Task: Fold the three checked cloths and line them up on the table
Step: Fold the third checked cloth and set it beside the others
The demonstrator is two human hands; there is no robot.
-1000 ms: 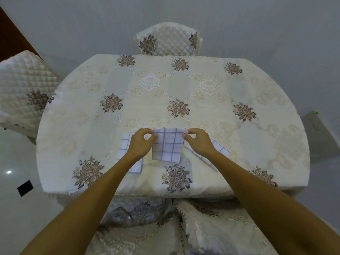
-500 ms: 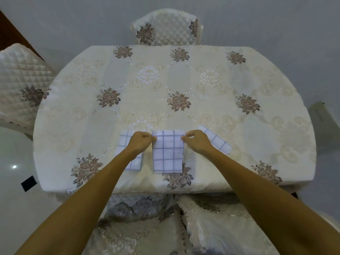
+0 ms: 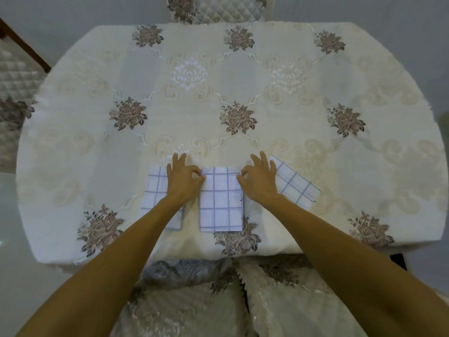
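Note:
Three folded white cloths with blue checks lie near the table's front edge. The middle cloth [image 3: 221, 200] lies flat and square to me. My left hand [image 3: 182, 178] pinches its top left corner with thumb and forefinger, the other fingers spread. My right hand [image 3: 260, 181] pinches its top right corner the same way. The left cloth [image 3: 155, 190] lies straight beside it, partly hidden under my left hand and forearm. The right cloth [image 3: 296, 186] lies turned at an angle, its near corner hidden under my right wrist.
The table [image 3: 243, 81] carries a cream cloth with brown flower motifs. A quilted chair [image 3: 218, 8] stands at the far side and another chair [image 3: 14, 93] at the left. A padded seat [image 3: 194, 300] sits just below the front edge.
The middle cloth, held up by its top corners a second ago, now lies flat on the table between the other two. Both hands came down with it.

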